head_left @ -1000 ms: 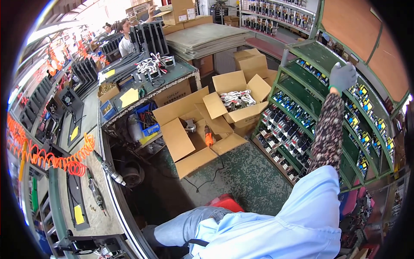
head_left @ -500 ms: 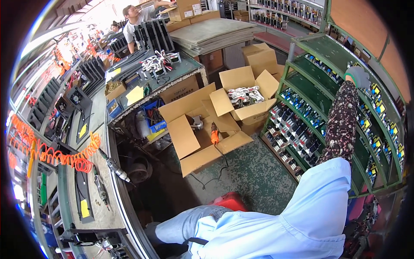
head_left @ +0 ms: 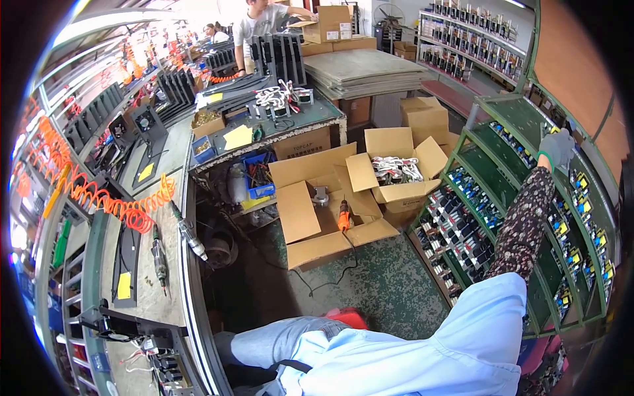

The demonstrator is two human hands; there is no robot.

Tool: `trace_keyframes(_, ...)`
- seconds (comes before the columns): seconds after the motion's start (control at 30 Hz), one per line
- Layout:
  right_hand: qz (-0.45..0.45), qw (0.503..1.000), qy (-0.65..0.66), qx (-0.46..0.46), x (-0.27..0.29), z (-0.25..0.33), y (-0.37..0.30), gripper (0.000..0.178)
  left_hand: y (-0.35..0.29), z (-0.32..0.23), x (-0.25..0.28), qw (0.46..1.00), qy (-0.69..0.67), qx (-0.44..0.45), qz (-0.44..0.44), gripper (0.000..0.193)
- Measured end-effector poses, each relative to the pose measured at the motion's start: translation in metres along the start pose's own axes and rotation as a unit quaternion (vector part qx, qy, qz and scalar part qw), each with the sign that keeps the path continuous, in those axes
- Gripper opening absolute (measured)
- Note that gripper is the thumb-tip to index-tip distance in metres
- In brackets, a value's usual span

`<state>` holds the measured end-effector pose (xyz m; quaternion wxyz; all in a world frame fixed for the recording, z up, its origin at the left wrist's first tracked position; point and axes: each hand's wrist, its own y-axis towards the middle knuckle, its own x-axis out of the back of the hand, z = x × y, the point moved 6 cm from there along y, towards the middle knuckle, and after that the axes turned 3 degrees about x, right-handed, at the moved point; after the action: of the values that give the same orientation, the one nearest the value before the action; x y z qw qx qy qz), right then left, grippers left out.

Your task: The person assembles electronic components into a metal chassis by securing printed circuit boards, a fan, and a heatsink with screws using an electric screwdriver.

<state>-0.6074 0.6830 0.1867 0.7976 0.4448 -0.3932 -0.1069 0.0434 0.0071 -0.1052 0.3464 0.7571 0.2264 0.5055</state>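
My right hand (head_left: 557, 149), in a grey glove with a green cuff, is stretched out to the upper part of a green tiered rack (head_left: 500, 105). Its fingers look bent together by a small part at the shelf's edge; what they hold, if anything, is too small to make out. A dark flowered sleeve (head_left: 525, 224) covers that forearm. Below and beside the hand, the tiers carry rows of small electronic parts (head_left: 581, 191) with yellow and blue pieces. My left hand is out of sight.
An open carton (head_left: 297, 218) with an orange-handled power tool (head_left: 344, 216) stands on the floor. Behind it, another carton (head_left: 431, 191) holds white-wired parts. At left runs a workbench (head_left: 173, 277) with screwdrivers and coiled orange hoses. A co-worker (head_left: 261, 26) stands at the back.
The view has swung, so the scene sits further right and lower. My right hand stays at the rack's upper tier, its fingers now by a small part there.
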Motion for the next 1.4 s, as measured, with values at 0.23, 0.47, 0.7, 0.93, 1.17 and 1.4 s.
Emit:
trace_keyframes(0.23,0.048,0.73,0.652,0.2,0.136,0.108,-0.182,0.03,-0.009,-0.007,0.0,0.991,-0.03,0.129,0.025,0.021)
trace_keyframes(0.47,0.513,0.194,0.771,0.324,0.348,0.192,-0.458,0.027,0.021,-0.182,-0.034,0.723,-0.593,0.178,0.308,0.042)
trace_keyframes(0.7,0.6,-0.179,0.603,0.494,0.554,0.082,-0.601,0.031,0.018,-0.15,-0.011,0.322,-0.872,0.333,0.16,0.079)
trace_keyframes(0.93,0.402,-0.246,0.484,0.737,0.637,0.006,-0.626,0.051,-0.025,-0.044,0.038,0.417,-0.778,0.465,0.075,0.082)
trace_keyframes(1.17,0.316,-0.494,0.319,0.744,0.657,-0.033,-0.654,0.078,-0.031,-0.015,0.049,0.156,-0.853,0.488,0.099,0.062)
trace_keyframes(1.4,0.579,-0.413,0.308,0.632,0.64,-0.048,-0.699,0.063,-0.034,0.01,0.078,0.782,-0.485,0.317,0.232,0.065)
